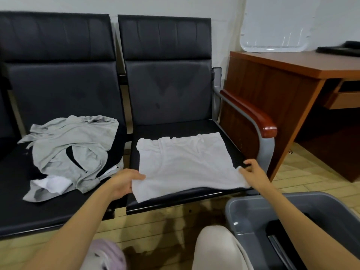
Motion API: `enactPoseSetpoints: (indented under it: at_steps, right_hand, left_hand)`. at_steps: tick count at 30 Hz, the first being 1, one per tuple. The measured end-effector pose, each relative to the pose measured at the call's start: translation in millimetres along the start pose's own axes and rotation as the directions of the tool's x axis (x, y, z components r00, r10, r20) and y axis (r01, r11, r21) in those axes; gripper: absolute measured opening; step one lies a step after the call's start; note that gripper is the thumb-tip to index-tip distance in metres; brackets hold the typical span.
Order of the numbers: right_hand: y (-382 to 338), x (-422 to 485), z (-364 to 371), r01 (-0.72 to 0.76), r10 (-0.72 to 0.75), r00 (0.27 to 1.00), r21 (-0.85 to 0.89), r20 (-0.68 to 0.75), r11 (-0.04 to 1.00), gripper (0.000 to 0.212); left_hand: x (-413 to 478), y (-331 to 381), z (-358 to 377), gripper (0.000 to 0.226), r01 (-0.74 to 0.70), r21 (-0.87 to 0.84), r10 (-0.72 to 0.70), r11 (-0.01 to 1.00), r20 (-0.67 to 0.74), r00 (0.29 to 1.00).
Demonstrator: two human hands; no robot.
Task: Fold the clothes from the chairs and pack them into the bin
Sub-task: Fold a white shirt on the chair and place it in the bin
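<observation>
Head view: two black padded chairs stand side by side against a pale wall. Taking the right chair (169, 90) as the mark, the left chair (58, 84) adjoins it on the left. A brown wooden table (292, 63) stands just beyond its red-brown armrest (251, 112) on the right. On the tiled floor in front of the right chair, off its near right corner, sits a grey plastic bin (251, 211) with something dark inside, too hidden to name. A crumpled heap of grey clothes (74, 149), with bits of black and white cloth in it, lies on the left chair's seat. A white shirt (185, 164) is spread flat on the right chair's seat, its near edge reaching the seat's front edge. The left hand (124, 182) grips the shirt's near left corner, thumb on top. The right hand (255, 172) pinches its near right corner, by the armrest's front post.
</observation>
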State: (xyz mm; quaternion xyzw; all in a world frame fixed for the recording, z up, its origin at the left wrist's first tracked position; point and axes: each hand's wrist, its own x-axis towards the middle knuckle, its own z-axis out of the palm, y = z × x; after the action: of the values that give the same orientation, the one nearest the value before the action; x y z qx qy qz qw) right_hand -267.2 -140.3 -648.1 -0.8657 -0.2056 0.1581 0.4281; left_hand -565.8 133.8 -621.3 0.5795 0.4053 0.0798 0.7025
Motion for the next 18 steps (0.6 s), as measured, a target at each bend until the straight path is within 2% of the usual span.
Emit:
enactPoseSetpoints:
  at_steps: [2,4,5,6,8,10,11,12,14,16,18]
  right_hand:
    - [7.8,-2.1,2.6,-0.076,0.086,0.992,-0.112,0.088,0.991,0.043]
    - [11.7,-2.1,4.9,-0.037,0.053,0.994,-0.153,0.099,0.987,0.047]
    - [13.1,-1.4,6.0,0.010,-0.001,0.998,-0.147,0.059,0.989,0.045]
    - [13.5,-1.8,6.6,0.066,-0.067,0.998,-0.141,-0.001,0.988,0.040]
    - [11.7,-2.6,5.4,0.173,-0.197,0.974,-0.189,-0.116,0.967,0.030]
    - [11.8,-2.4,4.5,0.201,-0.238,0.968,-0.320,-0.083,0.926,0.023]
    - [13.6,-2.0,5.3,0.196,-0.227,0.973,-0.385,-0.035,0.902,0.022]
    - [16.2,-2.7,6.9,0.192,-0.211,0.978,-0.446,0.009,0.874,0.022]
    - [19.7,-6.0,13.6,0.224,-0.242,0.970,-0.542,0.039,0.810,0.025]
    - [15.7,-12.2,23.2,0.294,-0.330,0.943,-0.557,0.037,0.777,0.026]
    - [6.3,-18.9,35.8,0.394,-0.412,0.908,-0.497,0.078,0.773,0.025]
  left_hand:
    - [-7.9,-3.7,1.9,0.016,0.064,0.096,-0.066,0.993,0.013,0.998]
    - [-9.8,-7.8,2.0,0.042,0.091,0.112,-0.089,0.990,-0.029,0.996]
    - [-8.8,-9.4,2.0,0.056,0.079,0.097,-0.073,0.992,-0.066,0.995]
    - [-9.2,-9.6,1.4,0.066,0.045,0.059,-0.039,0.997,-0.107,0.994]
    - [-7.5,-5.5,-0.8,0.067,-0.070,-0.091,0.059,0.993,-0.119,0.991]
    - [-9.0,0.7,-4.4,0.062,-0.139,-0.259,0.139,0.956,-0.016,0.990]
    - [-9.9,1.8,-6.4,0.062,-0.133,-0.272,0.150,0.953,0.041,0.988]
    - [-13.1,2.4,-5.9,0.063,-0.103,-0.222,0.128,0.970,0.102,0.986]
    - [-16.9,-3.4,-3.6,0.067,-0.002,0.013,0.000,1.000,0.137,0.991]
    - [-18.6,-11.3,0.3,0.072,0.083,0.175,-0.092,0.981,0.046,0.995]
    - [-15.7,-17.0,2.5,0.088,0.123,0.228,-0.120,0.966,-0.025,0.992]
